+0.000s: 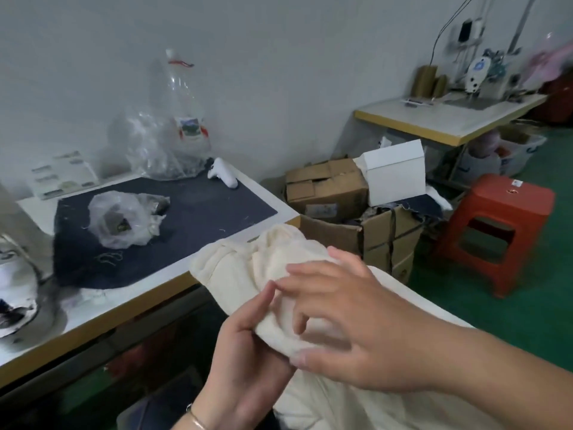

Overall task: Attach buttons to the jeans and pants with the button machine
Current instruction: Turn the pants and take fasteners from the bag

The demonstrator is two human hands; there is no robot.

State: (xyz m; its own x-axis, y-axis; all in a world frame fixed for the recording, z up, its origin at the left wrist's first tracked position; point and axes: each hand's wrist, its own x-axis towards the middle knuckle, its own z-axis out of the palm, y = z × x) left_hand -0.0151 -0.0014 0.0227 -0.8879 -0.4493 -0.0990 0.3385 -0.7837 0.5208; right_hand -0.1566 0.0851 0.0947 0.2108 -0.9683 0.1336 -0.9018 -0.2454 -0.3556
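The plain cream soft cotton pants (248, 268) in my hands are unpatterned. At ten o'clock, a dark navy flat denim cloth (198, 212) covers the white, tan-edged surface (130, 301). At three o'clock stands a bright red square plastic stool (496, 228) on the green floor (542, 305). Brown cardboard boxes (325, 187) sit at one o'clock beside a white folded carton (395, 172).
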